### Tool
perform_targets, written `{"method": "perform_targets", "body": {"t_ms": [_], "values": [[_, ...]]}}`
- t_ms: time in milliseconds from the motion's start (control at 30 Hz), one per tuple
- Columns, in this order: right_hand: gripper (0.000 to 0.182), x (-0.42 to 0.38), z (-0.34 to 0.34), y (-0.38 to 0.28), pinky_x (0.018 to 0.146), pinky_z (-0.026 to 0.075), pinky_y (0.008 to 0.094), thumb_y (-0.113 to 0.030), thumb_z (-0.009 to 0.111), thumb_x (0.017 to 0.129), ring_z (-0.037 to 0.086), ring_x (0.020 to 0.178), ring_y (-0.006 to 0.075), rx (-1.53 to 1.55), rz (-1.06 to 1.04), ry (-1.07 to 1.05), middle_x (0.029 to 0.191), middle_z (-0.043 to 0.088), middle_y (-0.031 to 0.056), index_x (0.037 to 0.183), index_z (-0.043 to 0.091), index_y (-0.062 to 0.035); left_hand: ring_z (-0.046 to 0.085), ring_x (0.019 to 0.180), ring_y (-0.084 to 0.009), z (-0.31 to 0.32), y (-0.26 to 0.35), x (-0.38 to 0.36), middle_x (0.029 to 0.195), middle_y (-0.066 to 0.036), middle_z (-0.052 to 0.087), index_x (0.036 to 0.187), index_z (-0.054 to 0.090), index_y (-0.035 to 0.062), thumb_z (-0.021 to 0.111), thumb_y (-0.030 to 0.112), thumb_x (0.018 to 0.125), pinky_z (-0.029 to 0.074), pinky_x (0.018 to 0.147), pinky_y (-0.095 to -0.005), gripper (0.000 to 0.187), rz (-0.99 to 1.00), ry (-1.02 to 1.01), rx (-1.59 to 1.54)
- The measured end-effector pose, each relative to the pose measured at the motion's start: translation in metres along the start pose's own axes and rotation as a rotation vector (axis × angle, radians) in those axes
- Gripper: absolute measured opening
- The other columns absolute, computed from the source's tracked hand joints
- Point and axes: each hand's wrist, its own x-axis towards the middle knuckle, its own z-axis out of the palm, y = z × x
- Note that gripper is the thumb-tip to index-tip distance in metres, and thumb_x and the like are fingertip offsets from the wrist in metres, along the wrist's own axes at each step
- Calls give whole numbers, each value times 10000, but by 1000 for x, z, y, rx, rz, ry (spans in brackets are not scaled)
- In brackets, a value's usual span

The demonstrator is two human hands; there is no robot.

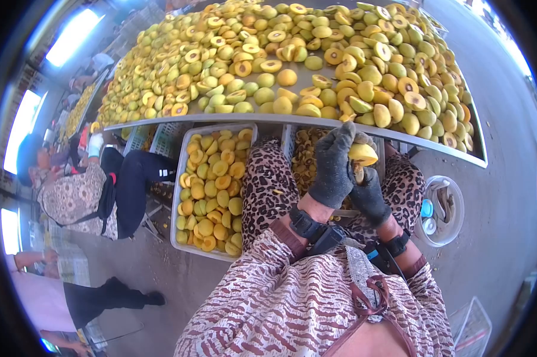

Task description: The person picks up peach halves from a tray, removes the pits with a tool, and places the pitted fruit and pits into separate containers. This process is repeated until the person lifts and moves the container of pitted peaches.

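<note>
- Halved fruit [363,154], yellow, cut face showing: we find it up between our two hands, in front of the body.
- Left hand [332,169], dark glove: we see fingers curled, pinching the half from its side.
- Right hand [370,199], same glove: sits just below, fingers bent in close under the half; we can't tell what it pinches. Brown bit [359,174] between the hands, too small to identify.
- Wrists: dark strap [305,224] on the left, another on the right.
- Beyond the hands: we get a wide table [268,117] heaped with a fruit pile [387,77], whole-looking and cut, some pits showing.
- Left of the hands: pale crate [204,253], full of fruit halves [212,196].
- Behind the hands, between the knees: brown-orange pieces [306,149] in a container, partly hidden.
- Right of the hands: clear bucket [450,235] with assorted items inside.
- Far left of the hands: we log a seated co-worker [78,196], white glove near the table.
</note>
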Motion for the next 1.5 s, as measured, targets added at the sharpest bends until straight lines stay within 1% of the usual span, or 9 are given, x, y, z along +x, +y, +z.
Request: {"method": "perform_targets", "body": {"t_ms": [233,400,633,767,867,1000,1233,1433,1500], "values": [[376,-1,6,-16,677,515,250,42,664,793,602,793,126,417,591,-104,976,635,27,1144,578,-63,598,642,-93,-13,18,10,671,-33,635,755,634,1,593,233,938,470,595,-252,298,-96,93,-82],[360,11,-3,-40,753,507,307,-93,710,814,607,907,183,144,587,-457,1011,625,46,1141,567,-51,599,623,-110,-31,56,7,669,-58,640,711,643,-4,622,163,889,464,581,-276,244,-242,88,-410],[351,33,27,-59,785,495,322,-114,763,753,603,922,219,-391,129,-723,975,641,73,1062,611,-50,611,655,-192,-61,90,6,647,-16,554,723,641,137,711,229,760,460,579,-343,122,573,32,523],[347,40,46,-75,804,489,330,-125,794,718,601,931,240,-637,-139,-793,954,650,88,1018,636,-49,618,748,-207,-88,84,-3,767,-29,608,900,614,127,655,202,818,463,683,-368,118,102,33,-152],[292,46,40,-64,775,491,323,-114,784,709,614,868,239,-645,-146,-834,909,665,96,958,655,-32,618,841,-231,-168,72,-13,857,-51,631,1095,574,73,639,198,834,463,819,-390,297,342,95,161],[63,51,34,-64,587,496,268,8,633,722,609,563,155,-522,54,-711,724,682,77,770,672,6,647,795,-188,-271,132,-75,903,-116,670,982,617,28,457,309,1004,520,715,-289,324,30,404,481],[81,34,6,-19,608,490,259,3,643,752,616,618,124,-551,273,-555,709,664,63,827,676,9,610,881,-164,-326,56,-263,947,-91,673,938,656,-18,449,224,976,493,797,-291,321,-441,1072,484],[58,38,14,-24,598,474,253,3,650,782,584,624,104,-584,285,-545,696,639,31,838,665,-1,615,930,-267,-291,45,-301,984,-127,666,981,666,17,531,217,925,474,861,-354,248,-673,1042,875],[56,43,20,-23,595,474,257,8,658,781,584,626,105,-618,286,-558,701,640,30,836,665,-3,554,1121,-290,-304,35,-279,1135,-140,641,1103,649,15,582,231,908,394,1000,-394,298,-488,782,1575]]}}
